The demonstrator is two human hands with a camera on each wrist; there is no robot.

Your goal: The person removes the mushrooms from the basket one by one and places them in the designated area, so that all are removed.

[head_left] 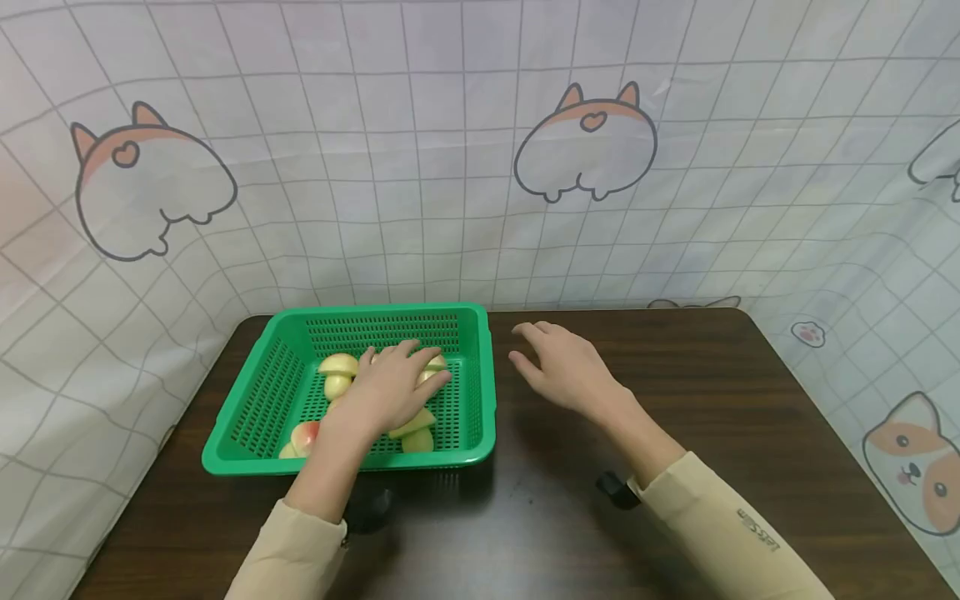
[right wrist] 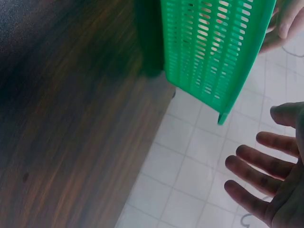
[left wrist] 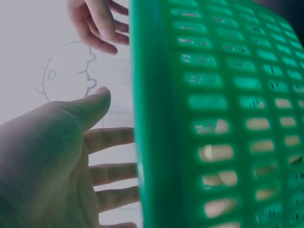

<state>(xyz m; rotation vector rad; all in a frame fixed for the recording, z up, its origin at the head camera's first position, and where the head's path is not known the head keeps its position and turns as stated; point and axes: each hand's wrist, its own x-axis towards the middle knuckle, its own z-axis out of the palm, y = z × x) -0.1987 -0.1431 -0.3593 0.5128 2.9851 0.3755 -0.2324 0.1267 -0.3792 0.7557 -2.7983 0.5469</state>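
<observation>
A green plastic basket (head_left: 483,392) with slotted walls stands on the left half of the table. Several pale yellow, rounded pieces lie inside, among them a mushroom-shaped one (head_left: 338,367) and a red-blushed one (head_left: 305,437). My left hand (head_left: 386,387) is over the basket with its fingers spread and holds nothing; it covers part of the pieces. In the left wrist view, the thumb and fingers of that hand (left wrist: 61,137) show above the basket's rim. To the right of the basket, my right hand (head_left: 566,367) is raised above the table, fingers apart, with nothing in it.
The dark wooden table (head_left: 675,392) extends to the right of the basket. Behind it hangs a white gridded cloth (head_left: 450,208) printed with cartoon dogs, which also runs along both sides. Beige sleeves (head_left: 727,525) cover both forearms.
</observation>
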